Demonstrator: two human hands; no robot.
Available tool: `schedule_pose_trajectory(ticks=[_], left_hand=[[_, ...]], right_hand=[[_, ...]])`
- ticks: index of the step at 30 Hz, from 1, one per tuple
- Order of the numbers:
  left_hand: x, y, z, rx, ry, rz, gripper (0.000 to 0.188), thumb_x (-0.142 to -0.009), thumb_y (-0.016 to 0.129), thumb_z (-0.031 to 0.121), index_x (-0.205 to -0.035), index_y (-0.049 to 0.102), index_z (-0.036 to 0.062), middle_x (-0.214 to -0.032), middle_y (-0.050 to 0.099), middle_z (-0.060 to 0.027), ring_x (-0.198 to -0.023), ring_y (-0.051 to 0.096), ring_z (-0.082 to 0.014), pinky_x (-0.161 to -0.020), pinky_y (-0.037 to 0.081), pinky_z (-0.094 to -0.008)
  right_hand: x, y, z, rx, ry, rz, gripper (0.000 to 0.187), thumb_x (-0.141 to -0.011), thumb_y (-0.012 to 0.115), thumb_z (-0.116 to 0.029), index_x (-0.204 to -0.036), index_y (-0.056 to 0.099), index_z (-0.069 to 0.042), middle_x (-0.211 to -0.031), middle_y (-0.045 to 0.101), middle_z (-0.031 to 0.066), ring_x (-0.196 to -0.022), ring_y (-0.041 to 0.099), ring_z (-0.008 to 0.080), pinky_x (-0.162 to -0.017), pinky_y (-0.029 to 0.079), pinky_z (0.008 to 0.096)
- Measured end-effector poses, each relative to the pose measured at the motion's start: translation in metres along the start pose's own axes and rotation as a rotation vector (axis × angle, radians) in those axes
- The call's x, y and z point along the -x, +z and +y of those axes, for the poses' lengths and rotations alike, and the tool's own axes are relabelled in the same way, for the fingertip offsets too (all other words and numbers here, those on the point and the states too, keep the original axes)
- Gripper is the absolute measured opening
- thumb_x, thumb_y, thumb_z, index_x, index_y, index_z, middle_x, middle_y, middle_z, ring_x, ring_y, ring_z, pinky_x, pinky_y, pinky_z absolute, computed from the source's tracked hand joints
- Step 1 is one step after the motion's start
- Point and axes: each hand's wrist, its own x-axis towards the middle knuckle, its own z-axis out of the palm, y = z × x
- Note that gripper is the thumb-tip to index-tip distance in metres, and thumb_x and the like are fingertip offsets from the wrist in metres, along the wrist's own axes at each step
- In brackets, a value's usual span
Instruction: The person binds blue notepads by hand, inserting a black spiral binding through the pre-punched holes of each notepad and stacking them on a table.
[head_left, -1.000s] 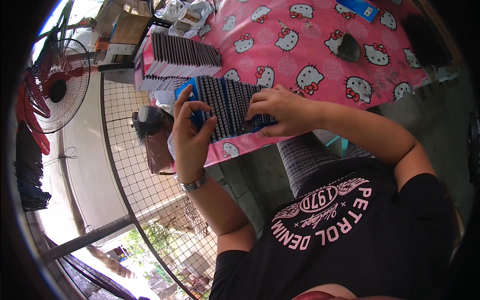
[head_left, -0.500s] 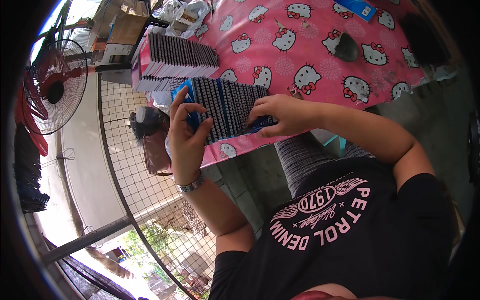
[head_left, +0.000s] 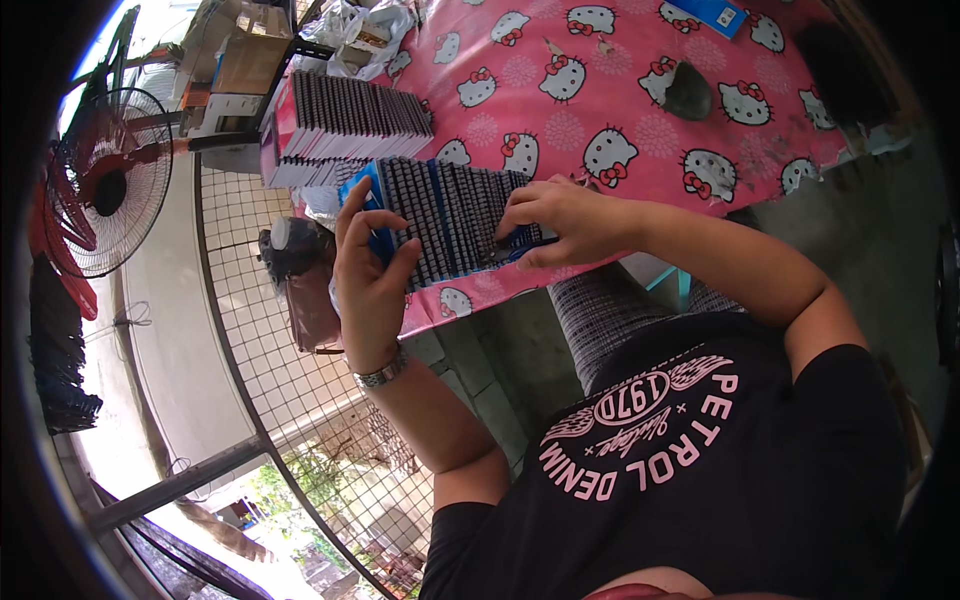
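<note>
A tight row of blue-covered spiral notebooks (head_left: 450, 215) rests at the near edge of the pink table, its black wire bindings facing up. Around the left end of the row curls my left hand (head_left: 370, 265), its fingers against the blue outer cover and its thumb by the bindings. My right hand (head_left: 565, 220) grips the right end, thumb on the near side and fingers bent over the bindings. Its fingertips are partly hidden among the last notebooks. Just beyond my left hand stands another stack of spiral notebooks (head_left: 350, 115) with pink covers.
Pink patterned cloth covers the table (head_left: 560, 130). Farther off lie a dark rounded object (head_left: 688, 93) and a blue packet (head_left: 710, 14). A plastic bag (head_left: 365, 35) and cardboard boxes (head_left: 250, 60) stand at the far left, with a fan (head_left: 110, 190) beside a wire mesh (head_left: 260, 330).
The view has shifted slightly. Both hands stay on the row of notebooks, and the fingers of my right hand have moved a little at its right end.
</note>
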Motion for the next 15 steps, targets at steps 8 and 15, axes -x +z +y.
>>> schedule_pose_trajectory(ticks=[8, 15], left_hand=[[0.001, 0.000, 0.003, 0.010, -0.080, 0.008, 0.024, -0.077, 0.070, -0.004, -0.098, 0.064, 0.0070, -0.152, 0.041, -0.0116, -0.136, 0.042, -0.0200, -0.103, 0.036, -0.0300], [0.002, -0.001, 0.001, -0.035, -0.009, 0.022, 0.024, -0.078, 0.070, -0.004, -0.098, 0.064, 0.0069, -0.152, 0.043, -0.0098, -0.125, 0.047, -0.0146, -0.091, 0.040, -0.0257]], right_hand=[[-0.014, 0.004, 0.011, -0.465, 0.408, -0.330, 0.037, -0.091, 0.068, -0.033, -0.115, 0.067, -0.004, -0.114, 0.061, 0.0144, -0.094, 0.066, 0.0318, -0.084, 0.051, 0.0418], [0.004, 0.007, 0.013, -0.233, 0.049, -0.051, 0.034, -0.089, 0.069, -0.025, -0.116, 0.068, -0.004, -0.109, 0.063, 0.0170, -0.106, 0.062, 0.0309, -0.094, 0.047, 0.0391]])
